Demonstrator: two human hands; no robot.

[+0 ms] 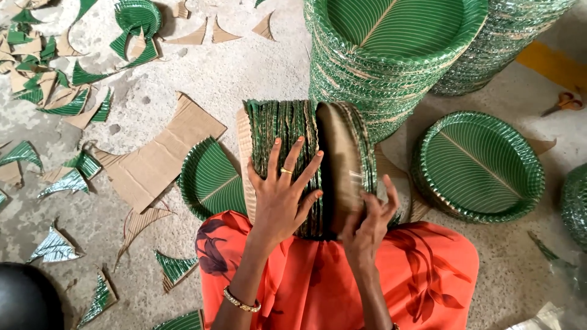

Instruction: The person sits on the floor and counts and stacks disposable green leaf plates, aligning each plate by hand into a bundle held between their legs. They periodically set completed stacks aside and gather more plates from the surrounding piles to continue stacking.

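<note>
Many green and brown paper scraps (58, 91) scattered over the concrete floor (244, 67) at the far left, with a flat piece of brown cardboard (156, 156) just right of them. Next, a single green leaf-patterned plate (211, 180) lying flat on the floor, partly tucked behind the lap in orange cloth (428, 275). Then the bundle of plates (287, 122) standing on edge on the lap, ribbed rims facing up. Left hand (281, 195) spread wide and pressed flat against the rims of the bundle, fingers fanned, a ring on one finger and a bangle at the wrist. Beside it, a gap in the bundle, showing the brown back of one plate (336, 159). Right hand (367, 223) curled at that gap, fingertips hooked on the edges of the plates to its right, thumb raised. Behind, a tall stack of plates (379, 67) touching a second leaning stack (507, 36). Further right, a low stack of plates (480, 165) lying face up. At the far right edge, orange-handled scissors (565, 102) on the floor.
</note>
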